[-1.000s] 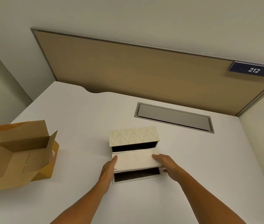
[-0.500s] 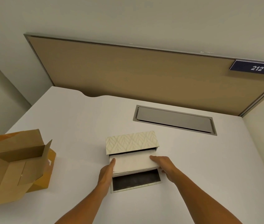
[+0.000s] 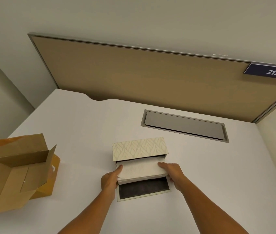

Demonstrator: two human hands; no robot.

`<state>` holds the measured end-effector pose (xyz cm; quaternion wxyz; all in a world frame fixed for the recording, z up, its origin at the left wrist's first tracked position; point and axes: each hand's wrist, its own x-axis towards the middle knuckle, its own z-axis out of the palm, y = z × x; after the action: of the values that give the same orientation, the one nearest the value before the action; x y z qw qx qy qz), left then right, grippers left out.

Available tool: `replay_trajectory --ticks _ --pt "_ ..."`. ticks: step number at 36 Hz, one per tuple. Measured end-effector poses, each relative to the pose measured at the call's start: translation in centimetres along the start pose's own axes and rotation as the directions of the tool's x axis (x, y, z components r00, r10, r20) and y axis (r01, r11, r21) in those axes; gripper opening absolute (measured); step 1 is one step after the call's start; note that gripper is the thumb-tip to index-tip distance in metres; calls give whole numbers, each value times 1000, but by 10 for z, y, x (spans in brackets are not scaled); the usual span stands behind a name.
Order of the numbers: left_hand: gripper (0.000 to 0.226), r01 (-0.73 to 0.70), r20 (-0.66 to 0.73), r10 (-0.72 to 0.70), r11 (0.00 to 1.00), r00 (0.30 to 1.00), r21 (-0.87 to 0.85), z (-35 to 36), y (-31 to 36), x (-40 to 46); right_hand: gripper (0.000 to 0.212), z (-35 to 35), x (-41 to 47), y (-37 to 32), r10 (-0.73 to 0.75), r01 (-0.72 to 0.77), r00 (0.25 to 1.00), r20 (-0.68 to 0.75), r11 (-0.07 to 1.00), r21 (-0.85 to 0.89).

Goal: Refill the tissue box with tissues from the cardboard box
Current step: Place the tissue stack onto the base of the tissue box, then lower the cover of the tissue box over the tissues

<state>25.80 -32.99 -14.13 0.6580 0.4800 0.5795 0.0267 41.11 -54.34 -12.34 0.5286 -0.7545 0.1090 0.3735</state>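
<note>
A cream leaf-patterned tissue box [image 3: 139, 148] lies on the white desk with its opening facing me. Its dark-lined lid [image 3: 143, 190] lies flat in front of it. A white stack of tissues [image 3: 140, 170] is partly inside the opening, its near half sticking out over the lid. My left hand [image 3: 110, 180] grips the stack's left end and my right hand [image 3: 172, 171] grips its right end. An open brown cardboard box [image 3: 15, 171] sits at the desk's left edge, flaps up, and no tissues show inside it.
A grey cable hatch [image 3: 184, 125] is set into the desk behind the tissue box. A tan partition panel [image 3: 150, 76] with a blue "212" sign [image 3: 271, 71] stands along the desk's far edge. The desk [image 3: 218, 174] ends at walls on the left and right.
Both hands have pushed the tissue stack away from me, deeper into the tissue box opening. More of the lid's dark lining now shows. The cardboard box has not moved.
</note>
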Motion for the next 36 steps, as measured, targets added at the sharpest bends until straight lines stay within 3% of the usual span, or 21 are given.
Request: replay_trajectory --ticks 3,5,8,10,12,14,16,20,24,27,36 --pt "43 -37 25 36 999 999 39 -1 2 1 25 1 -1 0 7 -7 1000 11 1000 -19" --pt "60 -97 49 94 993 994 70 -2 4 -1 28 -1 -1 2 -10 11 999 36 999 -30" --pt "62 -283 6 284 954 959 102 -9 8 -7 45 -6 0 5 -46 47 999 21 998 -52" --pt "55 -479 -80 501 856 862 197 -15 13 -10 41 -10 -1 5 -94 88 992 -78 993 -79" --pt "51 -628 -119 690 706 714 328 -21 24 -13 27 -15 -2 0 -211 193 955 -207 976 -103" --pt "50 -727 -31 817 529 576 438 -24 39 -14 18 -19 -4 -10 -390 355 875 -287 919 -169" --pt "53 -765 135 847 382 514 519 -21 58 -15 22 -19 -4 -26 -549 488 794 -259 832 -265" --pt "68 -710 397 698 225 595 667 -4 93 -14 51 -16 2 -69 -638 561 770 18 663 -496" --pt "65 -610 495 464 133 735 781 8 106 -10 72 -3 10 -92 -517 468 838 176 515 -719" --pt "59 -589 489 456 102 744 801 11 99 -13 73 3 11 -93 -462 433 864 202 475 -766" --pt "62 -607 476 540 84 694 790 8 83 -19 67 -3 8 -76 -483 430 860 168 505 -749"
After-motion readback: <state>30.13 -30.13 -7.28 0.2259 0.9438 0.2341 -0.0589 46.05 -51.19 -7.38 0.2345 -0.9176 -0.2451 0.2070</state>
